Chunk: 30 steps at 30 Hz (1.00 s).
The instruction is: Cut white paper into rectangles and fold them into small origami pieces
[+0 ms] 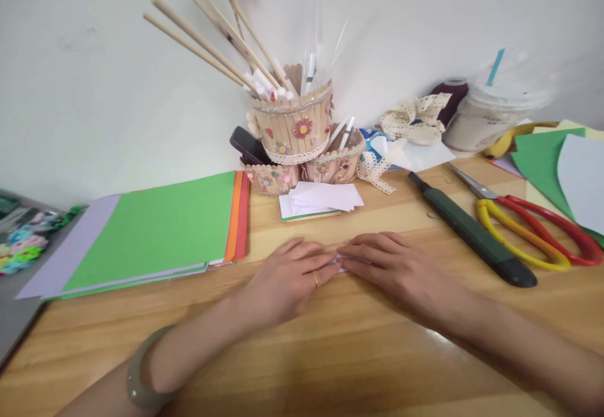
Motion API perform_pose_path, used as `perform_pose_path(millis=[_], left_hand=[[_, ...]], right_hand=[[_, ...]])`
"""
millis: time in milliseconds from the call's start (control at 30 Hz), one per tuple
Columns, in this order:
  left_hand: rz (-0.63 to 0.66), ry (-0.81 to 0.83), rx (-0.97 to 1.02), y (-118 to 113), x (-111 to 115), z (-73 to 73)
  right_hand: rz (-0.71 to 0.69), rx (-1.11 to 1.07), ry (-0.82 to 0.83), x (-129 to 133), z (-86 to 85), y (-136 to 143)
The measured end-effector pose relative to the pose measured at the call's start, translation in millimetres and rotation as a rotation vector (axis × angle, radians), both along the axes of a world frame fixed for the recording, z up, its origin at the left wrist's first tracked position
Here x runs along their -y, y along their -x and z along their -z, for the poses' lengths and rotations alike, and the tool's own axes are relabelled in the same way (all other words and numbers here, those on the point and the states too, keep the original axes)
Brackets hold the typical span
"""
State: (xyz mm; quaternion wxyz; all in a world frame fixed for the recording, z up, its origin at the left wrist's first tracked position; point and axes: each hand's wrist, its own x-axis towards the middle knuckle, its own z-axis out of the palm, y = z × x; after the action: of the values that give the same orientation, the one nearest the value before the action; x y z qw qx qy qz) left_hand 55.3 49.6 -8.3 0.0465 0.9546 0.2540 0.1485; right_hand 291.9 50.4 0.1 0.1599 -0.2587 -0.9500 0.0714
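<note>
You are bending both hands over a small strip of pale paper [345,260], which is lying on the tabletop [302,357] right under your fingertips, midway between your left hand [290,278] and your right hand [401,266]. Neither hand is sitting clearly nearer, as both are reaching it from opposite sides. The part that is showing seems to be running left to right, roughly in line with the gap between your hands, though your fingers are covering its ends, so its full length is staying out of sight.

The fingers of each hand are lying close together and appear to be pressing down on the paper; you cannot tell whether any thumb is pinching it from beneath.

Just beyond your fingertips, a pile of small white papers [325,197] is resting before the decorated pots [292,121]. Off to your left, a stack of coloured sheets [160,228] is lying flat. A dark green cutter [472,231] is slanting beyond your right hand, with scissors [523,231] lying just past it. Nothing is standing between your hands and the strip; only your own fingers are hiding it.
</note>
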Motion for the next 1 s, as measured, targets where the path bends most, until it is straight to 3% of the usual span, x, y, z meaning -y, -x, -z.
perform_pose_path(millis=[100, 200, 333, 533, 1000], left_hand=[[0.125, -0.078, -0.169, 5, -2, -4.5], [0.161, -0.164, -0.196, 5, 1, -6.9], [0.107, -0.295, -0.142, 0, 10, -0.8], [0.048, -0.366, -0.127, -7, 20, 4.3], [0.061, -0.459, -0.222, -8, 25, -2.3]], right_hand=[[0.043, -0.064, 0.025, 0, 4.2, -3], [0.124, -0.142, 0.02, 0, 8.8, -6], [0.227, -0.22, 0.082, 0, 11.3, -7], [0.259, -0.25, 0.289, -9, 7.3, -3], [0.36, -0.164, 0.313, -9, 6.8, 2]])
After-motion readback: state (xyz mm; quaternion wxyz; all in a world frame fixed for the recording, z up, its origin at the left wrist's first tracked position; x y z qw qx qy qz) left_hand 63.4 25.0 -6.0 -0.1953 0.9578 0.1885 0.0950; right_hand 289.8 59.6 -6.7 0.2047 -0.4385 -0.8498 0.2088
